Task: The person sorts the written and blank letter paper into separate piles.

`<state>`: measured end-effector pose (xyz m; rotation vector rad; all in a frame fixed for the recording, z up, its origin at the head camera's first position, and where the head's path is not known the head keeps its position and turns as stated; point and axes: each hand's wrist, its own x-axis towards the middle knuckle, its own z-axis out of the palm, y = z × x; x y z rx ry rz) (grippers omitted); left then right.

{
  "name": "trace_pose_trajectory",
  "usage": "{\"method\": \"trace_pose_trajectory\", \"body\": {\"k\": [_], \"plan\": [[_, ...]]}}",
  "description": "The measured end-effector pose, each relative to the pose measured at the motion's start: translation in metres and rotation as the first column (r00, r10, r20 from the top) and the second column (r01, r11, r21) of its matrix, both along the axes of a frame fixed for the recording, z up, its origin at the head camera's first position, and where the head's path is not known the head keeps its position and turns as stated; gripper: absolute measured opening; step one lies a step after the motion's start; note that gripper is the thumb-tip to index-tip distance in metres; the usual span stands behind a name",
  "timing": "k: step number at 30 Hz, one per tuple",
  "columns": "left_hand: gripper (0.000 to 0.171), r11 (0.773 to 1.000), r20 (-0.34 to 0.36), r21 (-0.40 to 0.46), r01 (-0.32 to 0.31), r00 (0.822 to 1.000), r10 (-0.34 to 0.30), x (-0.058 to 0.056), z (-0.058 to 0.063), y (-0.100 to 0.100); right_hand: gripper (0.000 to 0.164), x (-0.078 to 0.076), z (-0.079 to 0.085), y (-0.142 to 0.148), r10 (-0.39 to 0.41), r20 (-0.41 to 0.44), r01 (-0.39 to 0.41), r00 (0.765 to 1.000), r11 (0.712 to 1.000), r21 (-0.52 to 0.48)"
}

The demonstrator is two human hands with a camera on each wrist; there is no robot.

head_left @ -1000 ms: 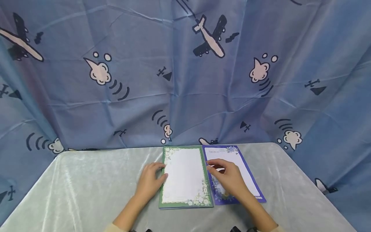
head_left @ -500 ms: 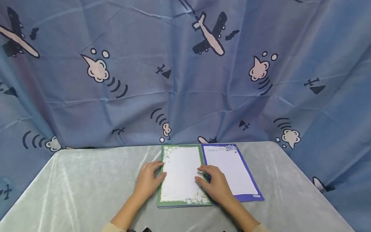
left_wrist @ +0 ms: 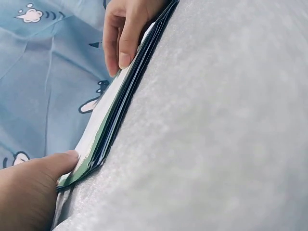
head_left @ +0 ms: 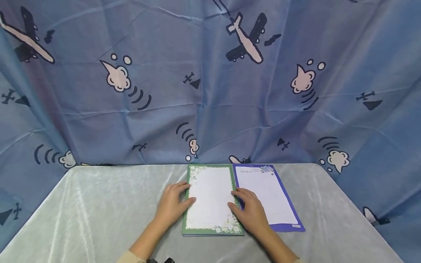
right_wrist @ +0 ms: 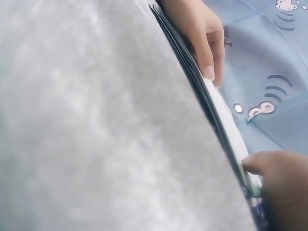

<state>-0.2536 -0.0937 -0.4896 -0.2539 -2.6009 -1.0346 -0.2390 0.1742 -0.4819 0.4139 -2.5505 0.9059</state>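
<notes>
A stack of paper sheets (head_left: 210,197) lies on the table, its top sheet white with a green floral border. At the left edge my left hand (head_left: 172,204) rests with its thumb on the top sheet and its fingertips by the border. Across from it, my right hand (head_left: 250,212) touches the right edge, thumb over the border. Several layered edges of the stack (left_wrist: 126,103) show in the left wrist view. Just right of the stack is a purple-bordered sheet (head_left: 263,193), partly under my right hand. The undersides of both hands' fingers are hidden.
A pale velvety cloth (head_left: 108,208) covers the table. Behind it hangs a blue curtain (head_left: 164,120) printed with airplanes and clouds, reaching down to the table's back edge.
My right hand has moved left from above the purple-bordered sheet to the right edge of the green-bordered stack. My left hand has stayed at the left edge. The head view has shifted slightly.
</notes>
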Motion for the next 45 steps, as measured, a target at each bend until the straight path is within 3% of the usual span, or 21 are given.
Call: {"method": "trace_pose_trajectory", "body": {"k": [6,14,38,45], "plan": [[0.050,1.000,0.028,0.003,-0.002,1.000,0.002,0.0025,-0.0013,-0.0003,0.037,0.0032,-0.0039,0.0000,-0.019,0.049,0.019,0.999,1.000,-0.005],[0.050,1.000,0.010,0.017,-0.011,1.000,0.010,0.0036,-0.0007,-0.0018,0.034,0.0018,-0.0027,-0.0015,-0.007,0.010,0.007,1.000,1.000,0.014],[0.036,1.000,0.020,0.026,-0.011,1.000,0.010,0.0036,0.0035,0.0002,0.034,0.0025,0.0016,0.0005,-0.008,0.082,0.009,0.997,1.000,-0.004],[0.033,1.000,0.026,0.031,-0.005,1.000,0.004,0.0030,0.0045,0.0012,0.032,0.0006,0.0007,0.0021,-0.003,0.053,0.003,0.999,1.000,-0.007]]}}
